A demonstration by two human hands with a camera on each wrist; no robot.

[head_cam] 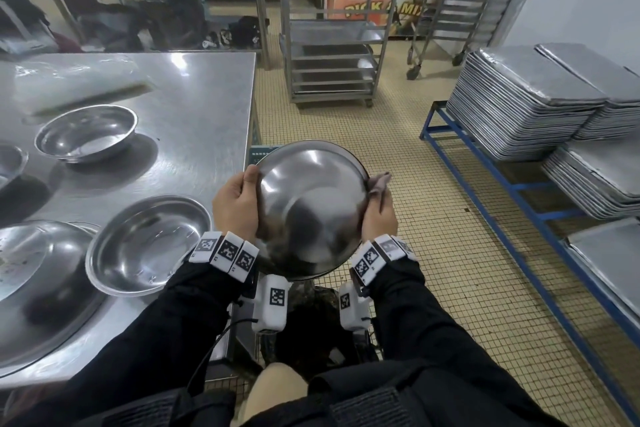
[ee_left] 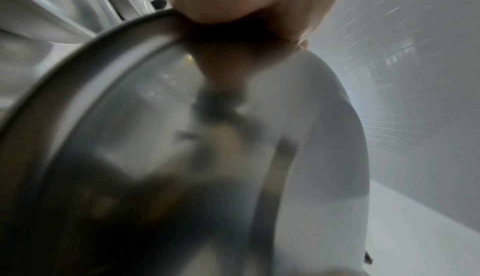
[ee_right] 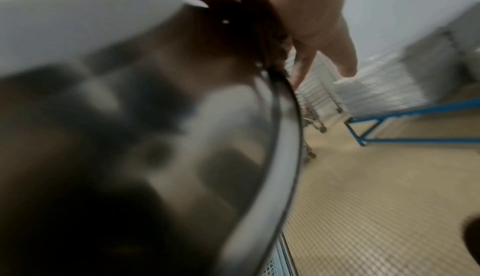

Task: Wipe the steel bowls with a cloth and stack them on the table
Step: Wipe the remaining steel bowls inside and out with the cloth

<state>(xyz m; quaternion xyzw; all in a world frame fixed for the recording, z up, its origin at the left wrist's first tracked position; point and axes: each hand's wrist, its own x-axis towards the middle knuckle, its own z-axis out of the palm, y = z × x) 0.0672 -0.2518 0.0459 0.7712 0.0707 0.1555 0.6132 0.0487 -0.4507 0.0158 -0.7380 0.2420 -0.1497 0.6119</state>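
Bowl (underside up) held rim-to-rim between both hands.

Both wrist views are smeared by blur. Steel bowl interior is faced away, unseen. Cloth is mostly hidden behind the bowl rim. Left hand fingers are concealed behind the bowl. Leftmost table bowl is cropped by the frame edge.

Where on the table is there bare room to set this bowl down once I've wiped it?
Bare steel lies along the table's right edge, between the far bowl and the near bowl, and beyond the far bowl toward the far right corner. The near left is crowded: the big bowl and near bowl almost touch. A plastic bag fills the far left.
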